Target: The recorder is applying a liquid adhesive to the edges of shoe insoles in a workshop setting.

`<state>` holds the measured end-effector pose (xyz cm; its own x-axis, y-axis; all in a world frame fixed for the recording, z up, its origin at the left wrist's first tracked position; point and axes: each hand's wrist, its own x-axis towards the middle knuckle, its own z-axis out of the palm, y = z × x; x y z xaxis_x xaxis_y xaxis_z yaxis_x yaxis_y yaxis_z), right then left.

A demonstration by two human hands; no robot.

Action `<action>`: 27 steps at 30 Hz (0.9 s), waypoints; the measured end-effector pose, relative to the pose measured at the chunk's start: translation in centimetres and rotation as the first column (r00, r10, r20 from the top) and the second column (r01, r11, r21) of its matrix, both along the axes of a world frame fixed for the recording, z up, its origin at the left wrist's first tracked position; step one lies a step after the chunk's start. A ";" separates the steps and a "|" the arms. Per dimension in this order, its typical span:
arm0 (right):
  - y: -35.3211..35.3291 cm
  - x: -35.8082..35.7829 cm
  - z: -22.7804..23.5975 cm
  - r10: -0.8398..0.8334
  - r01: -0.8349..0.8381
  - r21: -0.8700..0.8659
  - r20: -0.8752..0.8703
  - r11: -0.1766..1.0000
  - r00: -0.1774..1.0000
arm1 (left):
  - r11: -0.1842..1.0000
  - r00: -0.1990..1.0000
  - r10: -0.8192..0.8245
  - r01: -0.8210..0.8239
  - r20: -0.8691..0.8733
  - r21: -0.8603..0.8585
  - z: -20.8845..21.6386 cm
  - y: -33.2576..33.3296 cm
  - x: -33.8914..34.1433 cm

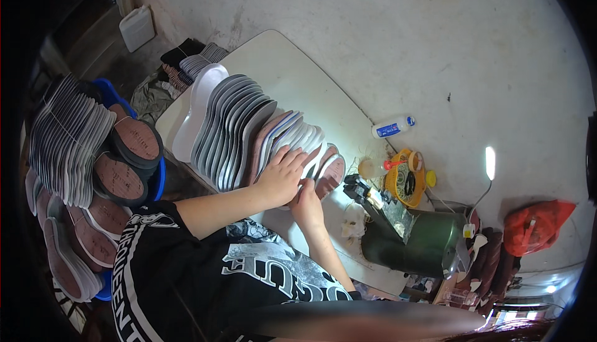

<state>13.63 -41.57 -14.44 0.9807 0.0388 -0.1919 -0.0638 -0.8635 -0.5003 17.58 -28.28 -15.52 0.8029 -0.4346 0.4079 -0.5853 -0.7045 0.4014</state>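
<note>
White insoles (313, 138) stand on edge beneath the left hand (283, 175), whose fingers stretch out across their tops; whether it squeezes any of them cannot be told. Just beside it, on the near side of the row, the right hand (305, 204) has its fingers bent up close to the insoles, its grasp partly hidden, so its hold cannot be made out either. Right next to both hands, at the row's right end, lean pink-faced insoles (332, 175). Left of the hands the same row runs on along the counter (273, 62), with grey insoles (227, 124) packed tightly together and a large white sheet (201, 102) curved against the end. To the right of the hands is a dark green machine (407, 242) with a black arm, and beyond it a yellow basket (420, 196) near a bottle with a red cap (373, 168). Past the fingers, farther away, a white bottle (393, 127) with a blue label lies at the wall. Well off to the right are a lit lamp (490, 163) and a red plastic bag (536, 227). Far to the left, tied insoles (68, 146) and brown-faced soles (121, 176) are piled around a blue tub (161, 180).
</note>
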 end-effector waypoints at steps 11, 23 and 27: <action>-0.9 -2.5 7.7 0.047 -0.047 0.552 0.014 0.833 0.999 | 1.000 0.997 -0.012 0.013 -0.082 0.012 2.0 3.8 0.1; -6.1 -11.1 8.8 0.013 0.349 0.881 -0.372 0.320 0.928 | 0.987 0.985 -0.133 0.141 -0.113 0.074 1.2 2.9 0.2; -6.1 -12.3 8.8 0.003 0.346 0.911 -0.356 0.225 0.935 | 0.381 0.613 -0.651 -0.249 -0.449 -0.891 -1.8 0.6 -0.5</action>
